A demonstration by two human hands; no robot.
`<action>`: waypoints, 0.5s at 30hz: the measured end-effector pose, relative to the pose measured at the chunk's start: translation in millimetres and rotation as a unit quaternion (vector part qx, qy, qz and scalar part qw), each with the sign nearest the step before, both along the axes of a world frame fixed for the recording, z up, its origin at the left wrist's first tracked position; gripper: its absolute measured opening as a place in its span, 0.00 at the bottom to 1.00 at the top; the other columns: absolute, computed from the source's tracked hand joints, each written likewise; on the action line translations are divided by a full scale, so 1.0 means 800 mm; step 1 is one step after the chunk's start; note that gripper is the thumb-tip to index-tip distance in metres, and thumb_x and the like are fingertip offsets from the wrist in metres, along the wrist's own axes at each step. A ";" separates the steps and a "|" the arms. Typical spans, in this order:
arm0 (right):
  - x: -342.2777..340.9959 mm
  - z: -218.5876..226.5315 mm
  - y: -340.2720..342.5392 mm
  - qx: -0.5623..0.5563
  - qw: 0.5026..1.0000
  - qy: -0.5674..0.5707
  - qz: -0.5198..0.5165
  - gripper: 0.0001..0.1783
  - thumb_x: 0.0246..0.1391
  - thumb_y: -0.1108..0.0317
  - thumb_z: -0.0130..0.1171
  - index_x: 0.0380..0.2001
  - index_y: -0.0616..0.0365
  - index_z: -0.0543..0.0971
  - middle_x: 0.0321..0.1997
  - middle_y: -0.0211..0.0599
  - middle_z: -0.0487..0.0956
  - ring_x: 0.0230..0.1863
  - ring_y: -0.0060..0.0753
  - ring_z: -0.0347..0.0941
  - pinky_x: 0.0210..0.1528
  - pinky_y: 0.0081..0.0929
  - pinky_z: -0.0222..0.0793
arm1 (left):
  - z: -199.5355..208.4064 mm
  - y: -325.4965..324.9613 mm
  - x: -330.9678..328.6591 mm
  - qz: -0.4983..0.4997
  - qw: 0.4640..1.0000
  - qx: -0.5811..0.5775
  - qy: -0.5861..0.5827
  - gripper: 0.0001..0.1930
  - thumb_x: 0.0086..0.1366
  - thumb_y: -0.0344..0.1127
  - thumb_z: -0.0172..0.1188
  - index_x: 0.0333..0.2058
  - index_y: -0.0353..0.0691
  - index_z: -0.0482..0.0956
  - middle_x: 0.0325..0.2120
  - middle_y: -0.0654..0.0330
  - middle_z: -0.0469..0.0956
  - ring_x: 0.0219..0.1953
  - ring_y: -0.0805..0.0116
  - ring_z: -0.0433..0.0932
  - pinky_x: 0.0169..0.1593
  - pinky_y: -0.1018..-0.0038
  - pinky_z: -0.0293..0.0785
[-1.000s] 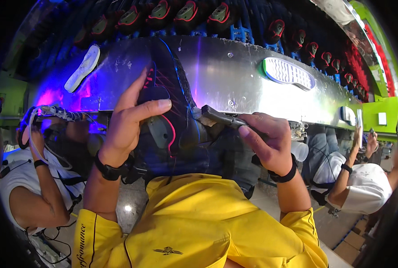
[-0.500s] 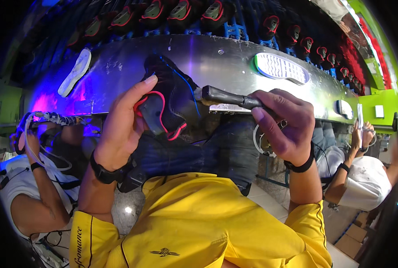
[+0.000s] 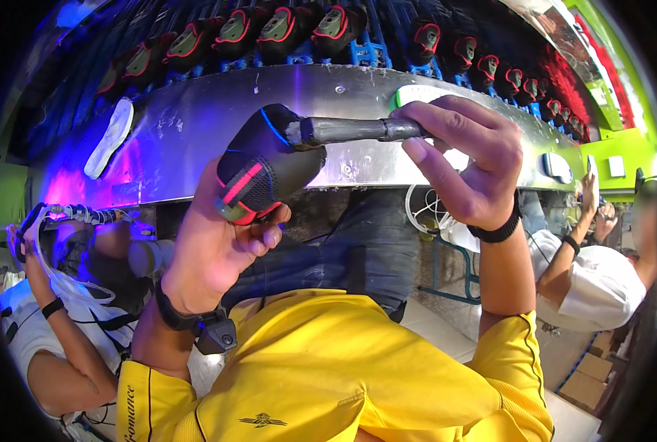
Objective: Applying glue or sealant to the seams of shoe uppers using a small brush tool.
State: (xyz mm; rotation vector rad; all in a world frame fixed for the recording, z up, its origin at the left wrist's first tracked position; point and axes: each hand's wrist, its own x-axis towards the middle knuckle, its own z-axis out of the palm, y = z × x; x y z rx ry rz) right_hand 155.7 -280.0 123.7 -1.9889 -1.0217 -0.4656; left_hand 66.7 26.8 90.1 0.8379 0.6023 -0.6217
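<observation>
My left hand [image 3: 214, 254] is closed around the heel end of a black shoe upper [image 3: 288, 158] with red trim, held up in front of the bench. A blue line runs along the upper's far edge, and its side with the red stripe is turned toward me. In my right hand [image 3: 468, 162], a brush [image 3: 350, 130] with a dark handle is pinched between thumb and fingers. The handle points left, and its bristle end meets the upper close to the blue line. The exact spot the bristles touch is partly hard to see.
A metal bench [image 3: 188, 118] spans the view. On it lie a white sole [image 3: 111, 140] at left, a green-edged sole [image 3: 417, 93] partly behind my right hand, and another sole [image 3: 557, 168] at right. Beyond is a blue rack holding several shoes [image 3: 277, 26]. Co-workers sit on either side.
The left hand has turned the shoe upper so its opening no longer faces me and the red stripe shows. The brush has moved left and up along the upper.
</observation>
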 end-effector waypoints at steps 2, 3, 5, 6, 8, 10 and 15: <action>0.003 -0.005 0.001 -0.005 1.000 -0.001 -0.005 0.16 0.49 0.72 0.74 0.42 0.65 0.89 0.28 0.42 0.84 0.23 0.34 0.77 0.26 0.28 0.70 | -0.006 0.000 -0.004 0.016 0.999 -0.039 0.007 0.25 0.79 0.60 0.50 0.53 0.43 0.80 0.38 0.55 0.84 0.30 0.62 0.81 0.28 0.75 0.74; 0.003 -0.007 0.002 0.003 1.000 0.008 -0.004 0.16 0.49 0.71 0.74 0.42 0.64 0.89 0.28 0.42 0.84 0.23 0.34 0.77 0.26 0.28 0.70 | -0.009 -0.001 -0.006 0.037 0.996 -0.076 0.015 0.25 0.79 0.59 0.50 0.54 0.43 0.79 0.40 0.55 0.83 0.31 0.61 0.81 0.27 0.75 0.74; 0.004 -0.010 0.005 0.013 1.000 0.021 -0.005 0.16 0.50 0.70 0.74 0.43 0.65 0.89 0.28 0.42 0.84 0.23 0.34 0.77 0.26 0.28 0.71 | -0.015 -0.003 -0.008 0.048 0.994 -0.092 0.032 0.24 0.79 0.57 0.51 0.55 0.43 0.80 0.40 0.56 0.83 0.32 0.61 0.80 0.27 0.74 0.75; 0.005 -0.013 0.004 0.013 1.000 0.021 -0.007 0.16 0.50 0.70 0.74 0.43 0.65 0.89 0.28 0.42 0.84 0.23 0.34 0.77 0.26 0.28 0.71 | -0.016 -0.003 -0.009 0.064 0.991 -0.106 0.050 0.23 0.79 0.56 0.52 0.55 0.43 0.80 0.40 0.56 0.82 0.33 0.61 0.80 0.27 0.73 0.75; 0.008 -0.020 0.002 0.025 0.999 0.034 0.003 0.16 0.51 0.70 0.73 0.43 0.65 0.89 0.28 0.42 0.84 0.23 0.33 0.77 0.27 0.27 0.71 | -0.015 -0.008 -0.009 0.063 0.988 -0.128 0.052 0.22 0.79 0.54 0.53 0.55 0.43 0.80 0.39 0.55 0.82 0.32 0.61 0.80 0.27 0.73 0.76; 0.007 -0.028 0.002 0.032 0.998 0.047 0.001 0.16 0.51 0.70 0.73 0.43 0.66 0.89 0.28 0.42 0.84 0.23 0.33 0.77 0.27 0.27 0.71 | -0.015 -0.009 -0.010 0.064 0.985 -0.149 0.052 0.20 0.78 0.52 0.54 0.56 0.44 0.80 0.38 0.54 0.81 0.32 0.60 0.80 0.26 0.73 0.76; -0.002 -0.050 0.002 0.068 0.993 0.093 0.002 0.15 0.54 0.72 0.71 0.44 0.69 0.88 0.29 0.43 0.84 0.25 0.31 0.79 0.31 0.26 0.74 | -0.020 -0.011 -0.014 0.032 0.979 -0.195 0.050 0.19 0.78 0.51 0.54 0.57 0.46 0.78 0.37 0.50 0.80 0.25 0.63 0.78 0.22 0.78 0.71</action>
